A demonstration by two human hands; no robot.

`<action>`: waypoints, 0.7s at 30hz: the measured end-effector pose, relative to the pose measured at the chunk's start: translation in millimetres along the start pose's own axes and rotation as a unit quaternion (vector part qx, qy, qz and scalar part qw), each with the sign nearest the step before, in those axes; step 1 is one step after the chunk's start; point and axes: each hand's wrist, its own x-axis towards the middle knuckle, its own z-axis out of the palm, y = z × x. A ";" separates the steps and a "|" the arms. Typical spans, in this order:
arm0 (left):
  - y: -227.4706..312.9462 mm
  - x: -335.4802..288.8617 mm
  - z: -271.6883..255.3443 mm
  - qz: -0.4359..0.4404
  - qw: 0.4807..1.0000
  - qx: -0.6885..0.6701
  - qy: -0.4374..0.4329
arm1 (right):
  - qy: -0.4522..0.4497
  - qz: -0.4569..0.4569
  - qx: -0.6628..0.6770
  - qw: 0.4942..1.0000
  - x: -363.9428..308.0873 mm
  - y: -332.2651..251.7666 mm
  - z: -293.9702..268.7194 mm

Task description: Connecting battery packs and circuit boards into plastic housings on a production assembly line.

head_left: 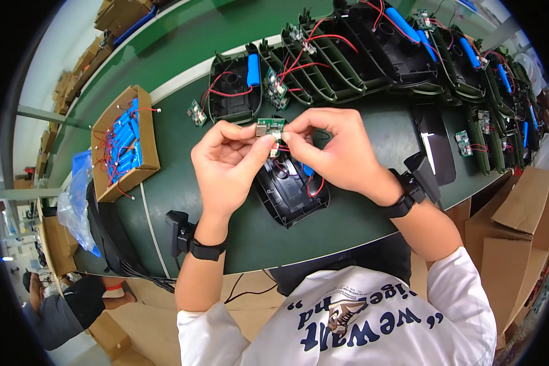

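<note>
Both hands meet over the table around a small green circuit board [270,125] with a silver metal port and white connectors. My left hand [229,161] pinches its left and lower side between thumb and fingers. At the board's right edge, my right hand [338,149] has its thumb and index finger closed; whether a small plug is also between them is hidden. Red wires hang below the board. Underneath lies a black plastic housing half [293,198], open side up, with a blue cylindrical battery [308,170] partly hidden by my right hand.
Left on the green table [183,201] stands a cardboard box [152,137] of blue batteries with red wires. Several housings [235,100] with boards and batteries line the back and right. A dark flat panel [436,146] lies right. Cardboard boxes [509,244] stand lower right; another person [73,308] is lower left.
</note>
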 end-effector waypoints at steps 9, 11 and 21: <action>1.8 1.9 -1.4 -0.010 0.999 0.026 0.032 | 0.002 -0.046 -0.021 0.999 3.3 -3.0 4.5; 1.0 2.8 -1.4 -0.018 0.999 0.008 0.029 | 0.039 -0.039 0.006 0.998 3.5 -6.0 5.4; 11.2 4.9 -1.1 -0.045 0.996 0.066 0.028 | -0.007 -0.203 -0.100 0.974 5.4 -4.4 4.1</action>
